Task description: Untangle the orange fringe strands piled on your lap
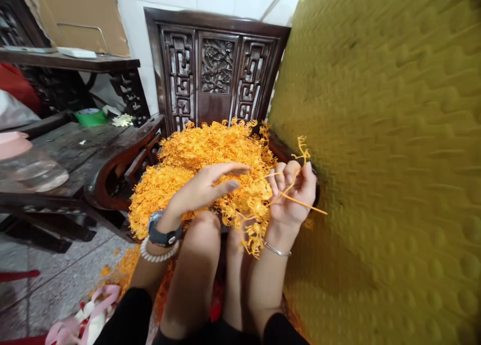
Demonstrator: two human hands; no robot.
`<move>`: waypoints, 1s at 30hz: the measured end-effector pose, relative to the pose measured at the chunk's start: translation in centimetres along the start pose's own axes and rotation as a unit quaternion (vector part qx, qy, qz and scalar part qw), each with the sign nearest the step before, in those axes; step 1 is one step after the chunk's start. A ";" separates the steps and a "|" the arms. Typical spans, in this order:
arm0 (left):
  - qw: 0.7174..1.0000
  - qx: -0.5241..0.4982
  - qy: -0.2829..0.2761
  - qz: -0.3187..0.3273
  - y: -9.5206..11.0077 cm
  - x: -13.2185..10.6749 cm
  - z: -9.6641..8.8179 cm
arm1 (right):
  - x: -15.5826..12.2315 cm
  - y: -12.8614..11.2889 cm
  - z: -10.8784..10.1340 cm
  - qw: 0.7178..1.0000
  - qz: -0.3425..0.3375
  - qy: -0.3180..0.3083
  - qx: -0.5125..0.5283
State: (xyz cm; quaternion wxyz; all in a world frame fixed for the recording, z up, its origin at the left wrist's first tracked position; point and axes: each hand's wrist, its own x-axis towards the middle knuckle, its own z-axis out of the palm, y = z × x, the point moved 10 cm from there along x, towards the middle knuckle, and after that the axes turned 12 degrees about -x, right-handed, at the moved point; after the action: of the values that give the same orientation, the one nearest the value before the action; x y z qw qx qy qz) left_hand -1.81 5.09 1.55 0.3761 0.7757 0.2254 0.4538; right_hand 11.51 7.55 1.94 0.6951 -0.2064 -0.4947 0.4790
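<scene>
A: Where are the held orange sprigs [305,205]?

B: In the right hand [289,195], grasped between curled fingers and thumb; one stem juts past the palm, and a branched tip rises above the fingertips.

A: And the left hand [206,182]?

B: Released, its fingers extended over the pile [214,144]. Nothing is seen in its grasp; whether it touches the pile cannot be told.

A: How far along does the work stand?

B: Judging by this view, not far: a few stems are singled out in the right hand, whereas the large pile, before and below both hands, lies loose and tangled. No finished group can be made out. A loose cluster [253,237] hangs beside the right wrist; its standing is unclear.

A: What lies outward?

B: Beyond both hands, a carved chair back [216,106]; right of the right hand, a yellow mat [383,134]; well left of the left hand, a table [80,149] with a bottle [33,162] and green tape [90,116]; below that hand, orange scraps [126,270] on the floor [52,275].
</scene>
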 end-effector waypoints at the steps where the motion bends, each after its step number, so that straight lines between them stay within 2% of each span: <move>1: 1.000 0.021 -0.001 0.000 0.7 1.1 0.8 | 0.2 -0.5 0.2 1.000 -0.009 0.003 -0.008; 3: 0.998 0.044 0.050 0.001 1.6 3.1 1.0 | 0.8 -1.6 1.0 0.999 -0.024 -0.005 -0.040; 6: 0.987 -0.004 0.154 0.041 2.5 5.2 -0.1 | 1.9 -2.9 2.2 0.994 -0.034 -0.031 -0.098; 8: 0.976 -0.046 0.200 0.073 2.9 5.8 -0.9 | 2.6 -3.3 2.6 0.992 -0.038 -0.047 -0.113; 10: 0.969 -0.078 0.220 0.075 2.6 5.8 -1.3 | 3.0 -3.1 2.8 0.989 -0.034 -0.071 -0.123; 12: 0.968 -0.105 0.224 0.047 1.8 5.3 -1.6 | 3.0 -1.9 2.9 0.981 -0.013 -0.116 -0.156; 16: 0.969 -0.142 0.201 -0.018 -0.5 4.3 -1.4 | 1.8 1.9 2.9 0.942 0.057 -0.210 -0.256; 18: 0.971 -0.129 0.195 -0.041 -1.5 4.1 -1.2 | 1.6 2.7 2.0 0.940 0.070 -0.188 -0.277; 21: 0.980 -0.080 0.175 -0.051 -2.0 4.3 -0.7 | 1.5 2.7 0.2 0.950 0.076 -0.119 -0.279; 22: 0.984 -0.069 0.155 -0.048 -2.0 4.5 -0.3 | 1.4 2.8 0.0 0.946 0.080 -0.118 -0.291; 24: 0.991 -0.049 0.118 -0.035 -1.8 4.8 0.6 | 1.0 3.1 0.1 0.925 0.081 -0.154 -0.338; 26: 0.994 -0.016 0.110 -0.018 -1.5 5.1 0.9 | 0.6 3.4 0.5 0.907 0.081 -0.190 -0.366; 28: 0.992 0.029 0.124 0.025 -0.6 5.2 0.8 | 0.6 3.1 0.3 0.927 0.081 -0.167 -0.324; 30: 0.983 0.071 0.145 0.090 0.8 5.1 0.8 | 0.9 2.6 -0.2 0.960 0.077 -0.108 -0.247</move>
State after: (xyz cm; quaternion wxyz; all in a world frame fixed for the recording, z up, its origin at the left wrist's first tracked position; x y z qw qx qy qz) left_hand 1.40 7.87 4.68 0.2413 0.7437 0.2380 0.5762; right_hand 10.51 9.52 0.29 0.5258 -0.3564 -0.6523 0.4134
